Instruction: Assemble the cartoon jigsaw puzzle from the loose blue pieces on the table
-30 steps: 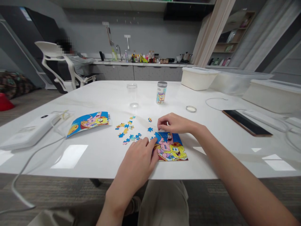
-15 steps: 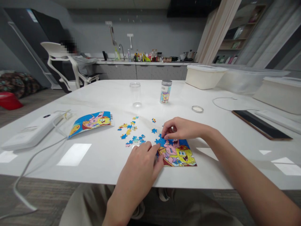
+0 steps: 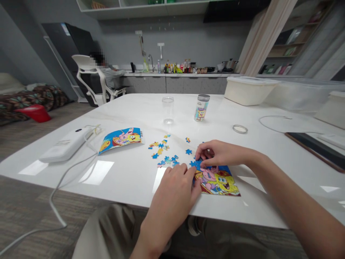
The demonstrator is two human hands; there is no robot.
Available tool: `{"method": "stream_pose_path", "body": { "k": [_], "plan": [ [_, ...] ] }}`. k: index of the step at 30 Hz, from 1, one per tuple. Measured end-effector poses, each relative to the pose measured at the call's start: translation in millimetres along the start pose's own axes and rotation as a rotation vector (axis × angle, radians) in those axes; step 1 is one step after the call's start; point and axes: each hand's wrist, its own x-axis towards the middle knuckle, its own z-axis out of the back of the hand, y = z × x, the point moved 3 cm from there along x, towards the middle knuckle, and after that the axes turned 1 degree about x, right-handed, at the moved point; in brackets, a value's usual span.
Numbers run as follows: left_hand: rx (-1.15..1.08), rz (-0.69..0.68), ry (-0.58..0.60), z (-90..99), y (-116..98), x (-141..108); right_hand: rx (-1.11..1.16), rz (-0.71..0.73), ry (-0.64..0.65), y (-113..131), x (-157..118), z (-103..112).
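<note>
A partly joined jigsaw puzzle with a yellow and a pink cartoon figure lies flat near the table's front edge. My left hand grips its left side, thumb on the lower edge and fingers curled at the border. Above the puzzle's upper left part, my right hand is closed in a pinch on a blue puzzle piece, mostly covered by the fingers. Loose puzzle pieces are scattered to the left, and a single blue piece lies just left of my right hand.
A curved picture sheet lies on the left, beside a white device with a cable. Farther back stand a clear jar and a printed can. A ring lid, dark panel and storage bin are rightward. A person sits behind.
The view has swung left and tilted up slightly, so everything appears farther right. Both hands stay at the puzzle, with the right fingers shifting only slightly at its upper left part.
</note>
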Motion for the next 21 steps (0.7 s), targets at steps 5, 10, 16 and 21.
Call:
{"method": "stream_pose_path", "body": {
  "k": [5,10,16,21],
  "plan": [
    [-0.005,-0.011,0.004,0.5,-1.3,0.0,0.030,-0.045,0.023,-1.4,0.6,-1.9],
    [-0.002,-0.016,-0.004,2.0,-1.2,0.9,0.050,-0.054,0.030,-4.2,0.9,-2.9],
    [0.010,-0.030,0.005,-1.8,1.5,2.9,0.000,-0.045,0.028,-1.0,-0.4,-1.4],
    [0.022,-0.048,0.012,-2.9,2.3,4.1,-0.043,0.015,-0.002,0.4,-0.3,0.8]
  ]
}}
